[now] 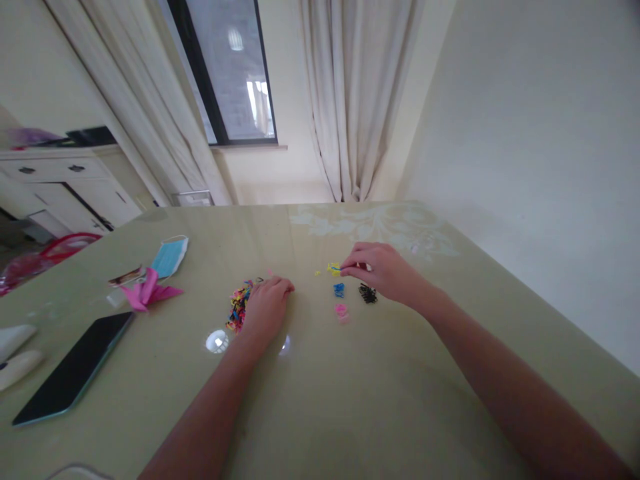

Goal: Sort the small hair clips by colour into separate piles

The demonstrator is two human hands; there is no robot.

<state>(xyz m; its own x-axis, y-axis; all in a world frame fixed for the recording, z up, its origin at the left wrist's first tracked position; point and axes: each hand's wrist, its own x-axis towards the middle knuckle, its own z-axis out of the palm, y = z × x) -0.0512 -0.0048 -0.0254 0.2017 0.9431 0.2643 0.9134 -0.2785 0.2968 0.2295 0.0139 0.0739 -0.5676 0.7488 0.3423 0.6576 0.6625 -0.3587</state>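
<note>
My left hand (269,305) rests palm down on the table, its fingers loosely bent and lying on the surface. It partly covers a heap of small mixed-colour pieces (239,305), which look like little rubber bands. My right hand (377,268) is closed in a pinch over the yellow pile (333,268). A thin blue piece (337,269) shows at its fingertips. Nearer to me are a blue pile (339,290) and a pink pile (341,313). The black pile (368,293) lies just below my right hand.
On the left of the glossy table (310,413) lie a dark phone or tablet (75,367), a pink folded paper shape (149,290), a blue face mask (170,257) and white objects (20,353). A wall (540,167) borders the right side.
</note>
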